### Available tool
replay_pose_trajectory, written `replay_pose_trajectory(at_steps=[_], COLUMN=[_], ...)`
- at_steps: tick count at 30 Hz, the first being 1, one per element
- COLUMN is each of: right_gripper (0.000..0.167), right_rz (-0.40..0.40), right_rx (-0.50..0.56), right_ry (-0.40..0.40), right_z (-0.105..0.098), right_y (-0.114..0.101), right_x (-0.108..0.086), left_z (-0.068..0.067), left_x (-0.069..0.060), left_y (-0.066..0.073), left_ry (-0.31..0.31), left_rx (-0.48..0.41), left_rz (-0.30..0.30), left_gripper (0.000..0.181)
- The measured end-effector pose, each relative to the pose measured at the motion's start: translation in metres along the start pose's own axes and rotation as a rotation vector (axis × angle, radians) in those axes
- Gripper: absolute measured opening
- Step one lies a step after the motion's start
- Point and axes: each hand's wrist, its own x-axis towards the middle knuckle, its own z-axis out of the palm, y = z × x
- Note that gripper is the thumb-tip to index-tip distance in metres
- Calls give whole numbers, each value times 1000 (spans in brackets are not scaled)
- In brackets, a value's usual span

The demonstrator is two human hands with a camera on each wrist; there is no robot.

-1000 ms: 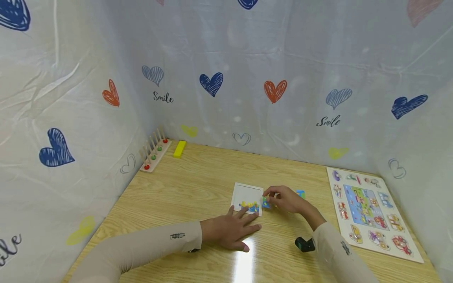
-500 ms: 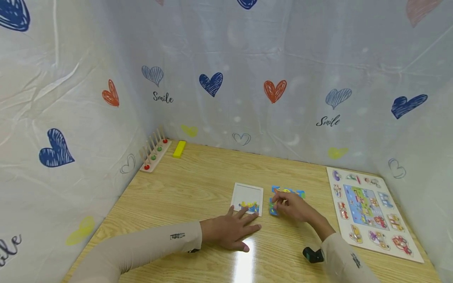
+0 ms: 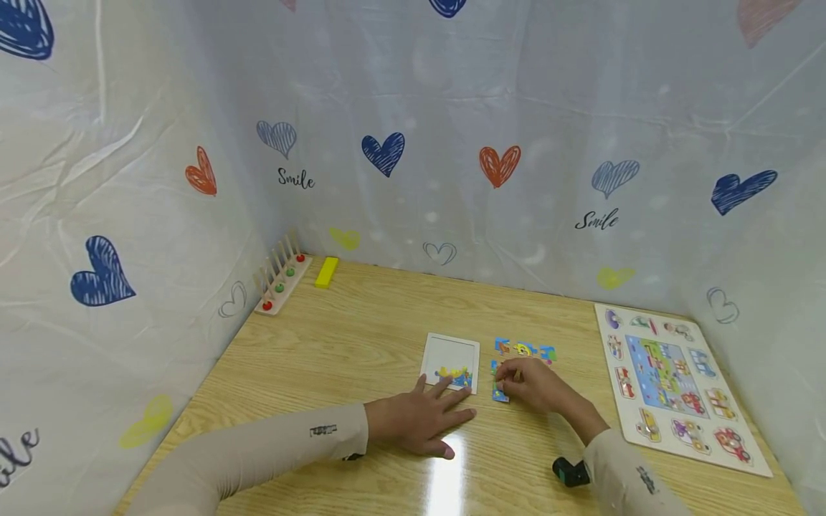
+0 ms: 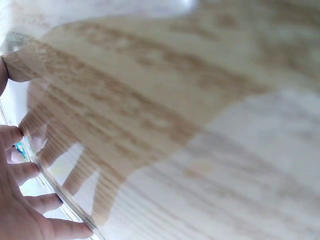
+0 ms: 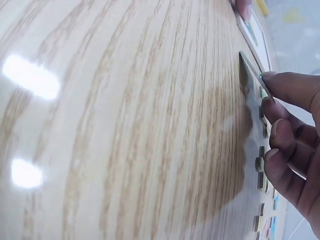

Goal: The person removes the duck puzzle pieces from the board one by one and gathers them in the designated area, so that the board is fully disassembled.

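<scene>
A small white puzzle tray lies mid-table, with yellow and blue pieces along its near edge. My left hand rests flat with spread fingers, its fingertips on that near edge. To the tray's right, my right hand pinches a blue puzzle piece between thumb and forefinger. In the right wrist view this piece is seen edge-on, tilted just off the table. Loose puzzle pieces lie beyond the right hand, partly hidden by it.
A large vehicle puzzle board lies at the right. At the far left stand a peg board with red and green beads and a yellow block. A heart-printed curtain encloses the table.
My right hand has drawn away from the tray's right edge with the blue piece, moving right and then slightly nearer me. More loose pieces now show. The left hand stays in place.
</scene>
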Motion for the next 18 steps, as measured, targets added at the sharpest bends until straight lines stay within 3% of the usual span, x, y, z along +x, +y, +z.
replay_pose_trajectory(at_steps=[9, 15, 18], right_gripper=[8, 28, 30], right_rz=[40, 154, 192], right_rx=[-46, -70, -80], right_ry=[14, -20, -27], right_z=[-1, -3, -1], right_y=[-5, -6, -6], right_x=[-7, -17, -20], left_z=[1, 2, 1], left_x=[0, 0, 0], left_y=[0, 0, 0], left_ry=[12, 21, 18], left_rx=[6, 3, -2], left_rz=[8, 8, 7], left_gripper=[74, 73, 73])
